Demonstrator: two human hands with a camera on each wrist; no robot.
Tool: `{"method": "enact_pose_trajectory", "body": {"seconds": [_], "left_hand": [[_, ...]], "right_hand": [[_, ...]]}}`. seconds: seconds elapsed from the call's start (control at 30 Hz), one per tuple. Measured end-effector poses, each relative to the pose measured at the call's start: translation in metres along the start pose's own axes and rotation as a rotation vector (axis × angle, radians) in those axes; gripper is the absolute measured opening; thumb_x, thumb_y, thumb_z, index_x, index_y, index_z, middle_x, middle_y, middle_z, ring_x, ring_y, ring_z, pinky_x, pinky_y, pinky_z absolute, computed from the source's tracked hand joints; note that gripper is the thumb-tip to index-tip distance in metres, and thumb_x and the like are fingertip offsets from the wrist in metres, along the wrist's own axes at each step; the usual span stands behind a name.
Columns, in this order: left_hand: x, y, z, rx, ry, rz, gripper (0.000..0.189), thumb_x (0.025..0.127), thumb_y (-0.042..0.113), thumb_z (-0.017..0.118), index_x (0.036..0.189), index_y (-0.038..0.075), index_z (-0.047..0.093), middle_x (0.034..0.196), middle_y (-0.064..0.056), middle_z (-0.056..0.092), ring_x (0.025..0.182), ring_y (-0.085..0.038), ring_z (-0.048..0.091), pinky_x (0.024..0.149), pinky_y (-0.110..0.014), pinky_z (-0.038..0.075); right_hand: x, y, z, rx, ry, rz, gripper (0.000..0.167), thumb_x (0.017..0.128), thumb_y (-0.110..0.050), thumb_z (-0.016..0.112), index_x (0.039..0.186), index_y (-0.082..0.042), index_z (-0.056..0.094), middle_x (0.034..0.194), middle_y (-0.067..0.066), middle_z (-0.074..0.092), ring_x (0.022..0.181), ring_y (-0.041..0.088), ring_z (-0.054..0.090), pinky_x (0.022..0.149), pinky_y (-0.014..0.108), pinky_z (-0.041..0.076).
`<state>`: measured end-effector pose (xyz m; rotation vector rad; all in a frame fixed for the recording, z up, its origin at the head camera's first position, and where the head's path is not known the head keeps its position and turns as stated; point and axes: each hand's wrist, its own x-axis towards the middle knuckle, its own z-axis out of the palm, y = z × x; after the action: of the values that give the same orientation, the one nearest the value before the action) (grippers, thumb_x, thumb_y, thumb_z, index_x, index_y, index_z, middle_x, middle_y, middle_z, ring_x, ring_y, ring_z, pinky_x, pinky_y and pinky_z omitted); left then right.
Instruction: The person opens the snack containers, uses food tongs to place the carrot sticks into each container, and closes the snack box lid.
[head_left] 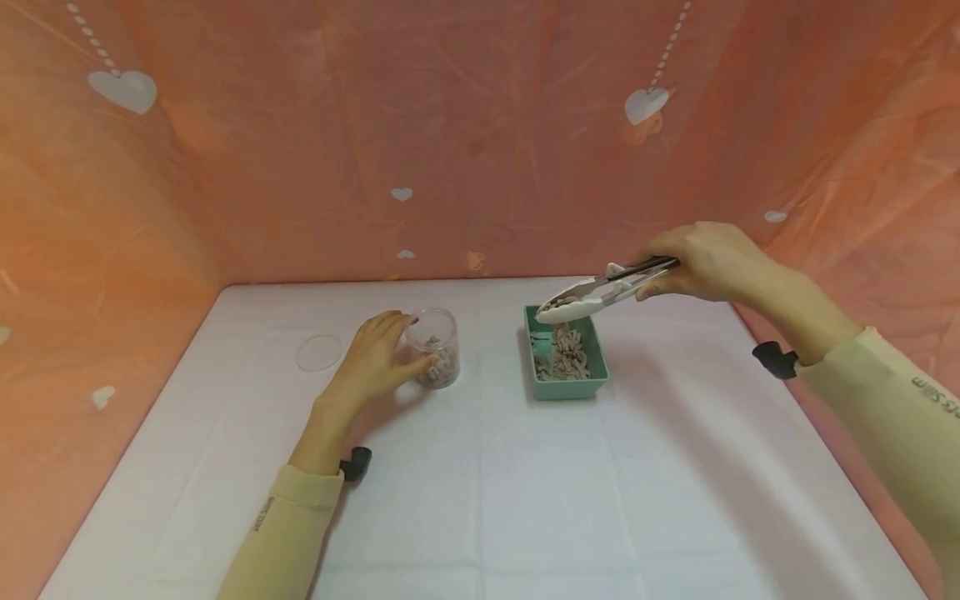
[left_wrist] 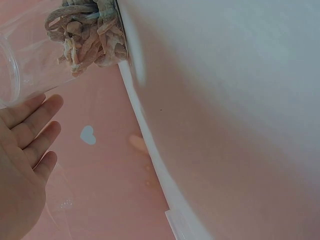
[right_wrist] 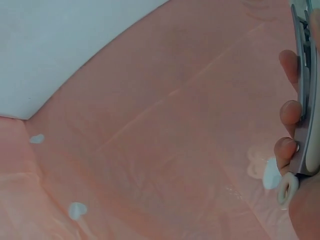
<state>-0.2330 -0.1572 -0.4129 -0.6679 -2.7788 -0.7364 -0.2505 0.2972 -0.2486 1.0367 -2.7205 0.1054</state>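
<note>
Slim metal tongs (head_left: 581,309) with pale, rounded tips are gripped by the right hand (head_left: 701,260) and held above the far end of the rectangular green tray (head_left: 572,389), their long axis sloping down leftward. Wrinkled brownish strips (head_left: 570,354) are heaped in the tray. The upright, transparent cylindrical jar (head_left: 443,327), part-filled with similar strips, is touched by the left hand (head_left: 375,354), whose fingers are loosely extended.

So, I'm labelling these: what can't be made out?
- Far inside of tray: head view, partly hidden by tongs.
- Tips of tongs: right wrist view, cut off by top edge.
- Jar: left wrist view, partly cut off by top and left edges.
- Left sleeve print: head view, too small to read surely.
</note>
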Motion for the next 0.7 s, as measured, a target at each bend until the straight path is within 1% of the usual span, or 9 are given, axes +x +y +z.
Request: {"method": "enact_pose_trajectory", "body": {"seconds": [0.2,0.33,0.47,0.57,0.7], "left_hand": [[0.000,0.000,0.001,-0.001,-0.009,-0.010,0.076,0.091,0.043,0.078,0.147,-0.003,0.053,0.149,-0.027,0.052,0.145,-0.044,0.041,0.123,-0.060,0.027],[0.000,-0.001,0.001,0.002,-0.002,-0.009,0.076,0.091,0.043,0.078,0.147,-0.003,0.053,0.149,-0.026,0.053,0.144,-0.044,0.041,0.122,-0.060,0.027],[0.000,0.000,0.000,-0.002,0.004,-0.005,0.075,0.091,0.043,0.078,0.146,-0.003,0.054,0.148,-0.026,0.053,0.144,-0.044,0.042,0.122,-0.060,0.028],[0.001,0.001,0.001,-0.002,0.009,0.000,0.075,0.090,0.042,0.079,0.145,-0.003,0.055,0.147,-0.026,0.054,0.143,-0.044,0.042,0.122,-0.059,0.028],[0.001,0.002,0.001,0.005,0.013,0.004,0.075,0.090,0.043,0.079,0.144,-0.003,0.055,0.146,-0.026,0.055,0.143,-0.043,0.043,0.122,-0.059,0.028]], "right_hand": [[0.011,-0.005,-0.009,-0.004,0.033,-0.018,0.041,0.072,-0.032,0.095,0.109,-0.022,0.079,0.093,-0.005,0.075,0.077,0.016,0.067,0.064,0.042,0.052],[0.020,-0.011,-0.014,0.005,0.055,-0.034,0.041,0.073,-0.030,0.095,0.110,-0.022,0.080,0.091,-0.006,0.075,0.078,0.016,0.068,0.063,0.041,0.051],[0.032,-0.019,-0.019,0.016,0.058,-0.057,0.041,0.074,-0.030,0.095,0.110,-0.022,0.080,0.091,-0.006,0.074,0.077,0.015,0.066,0.064,0.040,0.050],[0.042,-0.026,-0.021,0.020,0.063,-0.078,0.036,0.075,-0.030,0.095,0.106,-0.022,0.079,0.090,-0.006,0.073,0.077,0.015,0.065,0.064,0.041,0.050],[0.055,-0.035,-0.020,0.037,0.077,-0.098,0.032,0.076,-0.027,0.094,0.105,-0.023,0.080,0.090,-0.007,0.073,0.077,0.014,0.064,0.065,0.039,0.049]]}}
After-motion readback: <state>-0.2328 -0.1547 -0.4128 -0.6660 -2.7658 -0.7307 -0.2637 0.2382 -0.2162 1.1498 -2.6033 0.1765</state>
